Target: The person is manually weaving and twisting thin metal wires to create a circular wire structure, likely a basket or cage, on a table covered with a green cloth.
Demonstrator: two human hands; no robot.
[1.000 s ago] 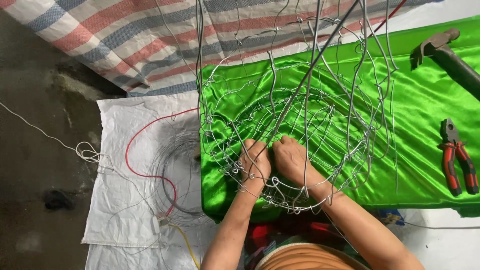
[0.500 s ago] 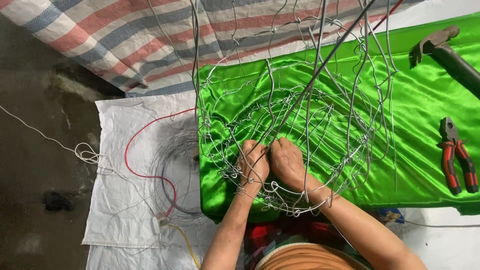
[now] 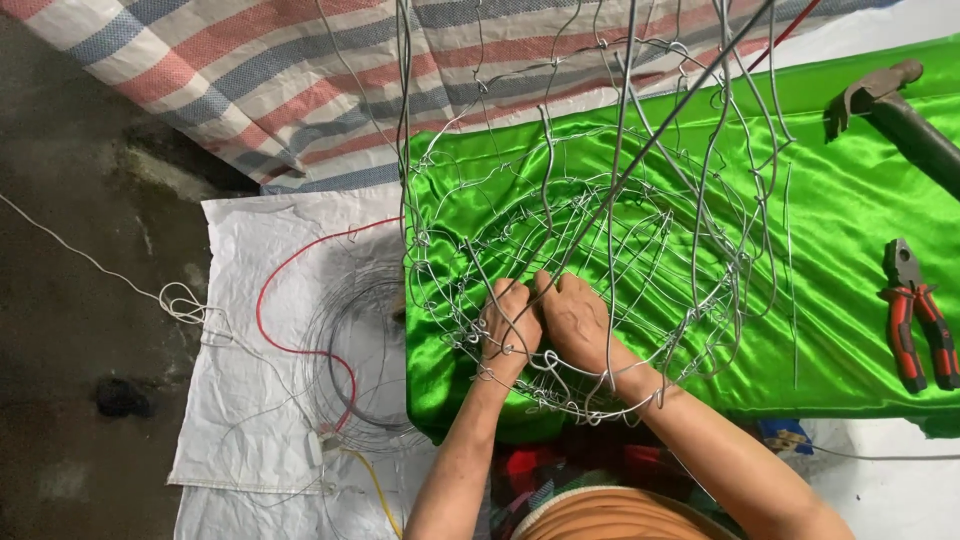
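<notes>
Nearest, the bottom edge cuts off both forearms and an orange rounded shape between them, so what that shape is cannot be told. Just beyond it a patch of red and dark patterned cloth (image 3: 560, 470) shows under the arms, mostly hidden.

The left hand (image 3: 508, 328) is curled narrow, its fingers closed around thin strands at the near rim of the wire frame (image 3: 600, 240). The right hand (image 3: 575, 318) lies just beside it, touching it, fingers bent down into the same strands; whether it pinches a wire or only presses on it is hard to make out. The frame is a round cage of grey wire standing on the green satin cloth (image 3: 840, 220), its ribs rising past the top edge, where they are cut off.

To the left, on a white woven sack (image 3: 250, 400), lie a coil of fine wire (image 3: 360, 360), faint against the weave, and a looping red cable (image 3: 290, 300). A white cord (image 3: 120, 280) trails left over the dark bare floor, which is open room.

To the right, red-handled pliers (image 3: 915, 325) rest on the green cloth near the picture's edge. Farther, a hammer (image 3: 885, 100) lies with its handle cut off at the right edge. Farthest, a striped tarpaulin (image 3: 250, 80) in red, blue and white runs out of the top.
</notes>
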